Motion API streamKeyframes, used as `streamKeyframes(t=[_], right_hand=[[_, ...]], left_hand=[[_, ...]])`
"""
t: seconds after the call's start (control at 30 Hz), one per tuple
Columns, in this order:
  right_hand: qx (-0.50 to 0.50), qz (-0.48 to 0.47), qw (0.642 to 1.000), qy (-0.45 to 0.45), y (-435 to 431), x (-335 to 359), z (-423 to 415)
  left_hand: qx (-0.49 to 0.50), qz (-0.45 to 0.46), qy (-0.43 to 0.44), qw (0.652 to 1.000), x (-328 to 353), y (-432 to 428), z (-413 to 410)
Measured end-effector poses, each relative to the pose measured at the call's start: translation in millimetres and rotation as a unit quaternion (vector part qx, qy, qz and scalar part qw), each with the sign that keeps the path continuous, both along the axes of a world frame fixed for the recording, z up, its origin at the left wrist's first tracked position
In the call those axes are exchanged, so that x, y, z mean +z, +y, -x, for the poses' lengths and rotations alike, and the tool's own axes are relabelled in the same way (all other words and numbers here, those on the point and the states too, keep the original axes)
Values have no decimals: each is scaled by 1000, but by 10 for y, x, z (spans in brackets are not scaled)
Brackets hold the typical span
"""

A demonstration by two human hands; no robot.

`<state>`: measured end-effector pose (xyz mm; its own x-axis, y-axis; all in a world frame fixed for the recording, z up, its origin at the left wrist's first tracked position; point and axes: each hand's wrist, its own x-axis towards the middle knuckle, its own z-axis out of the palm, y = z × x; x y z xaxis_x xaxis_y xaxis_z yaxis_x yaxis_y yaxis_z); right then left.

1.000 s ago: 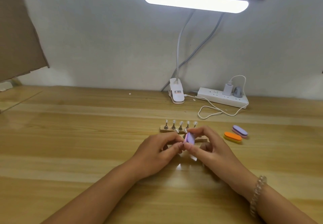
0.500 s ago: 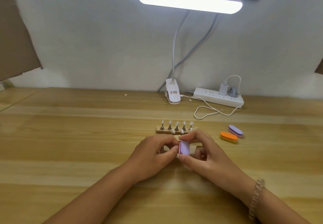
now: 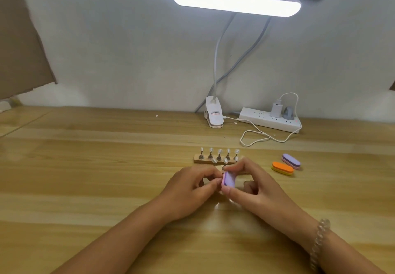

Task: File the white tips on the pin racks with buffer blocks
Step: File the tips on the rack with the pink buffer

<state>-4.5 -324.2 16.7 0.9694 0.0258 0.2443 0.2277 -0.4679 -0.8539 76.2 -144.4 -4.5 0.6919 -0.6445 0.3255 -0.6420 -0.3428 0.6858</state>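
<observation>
**newbie:** The right hand (image 3: 256,190) pinched the lilac buffer block (image 3: 229,180) between thumb and fingertips. The left hand (image 3: 190,188) was curled up at its edge, and I couldn't tell if it held a tip. Any advice?

**regular:** I'd go with short, light strokes and brace the tip. The near pin rack (image 3: 219,168) was mostly hidden behind the hands. The far pin rack (image 3: 197,160) held five upright white tips (image 3: 219,151).

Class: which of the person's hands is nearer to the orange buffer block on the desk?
Right. The right hand is just left of the orange buffer block; the left hand lies farther left.
</observation>
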Motion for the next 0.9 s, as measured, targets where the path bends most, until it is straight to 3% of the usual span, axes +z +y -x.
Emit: streamKeyframes(t=[0.2, 0.37, 0.5, 0.67, 0.8, 0.9], right_hand=[[-22, -14, 1000, 3, 8, 18, -16], [24, -12, 1000, 14, 7, 5, 50], [-50, -36, 998, 3, 7, 10, -54], [11, -53, 998, 12, 13, -29, 30], [-54, -52, 997, 0, 5, -25, -53], [-4, -43, 999, -1, 41, -80, 18]], left_hand=[[4, -3, -5, 1000, 6, -7, -12], [4, 3, -1, 1000, 3, -7, -6], [0, -10, -8, 1000, -3, -14, 3], [0, 15, 0, 1000, 12, -14, 12], [-7, 19, 10, 1000, 24, -12, 30], [1, 22, 10, 1000, 29, -4, 40]])
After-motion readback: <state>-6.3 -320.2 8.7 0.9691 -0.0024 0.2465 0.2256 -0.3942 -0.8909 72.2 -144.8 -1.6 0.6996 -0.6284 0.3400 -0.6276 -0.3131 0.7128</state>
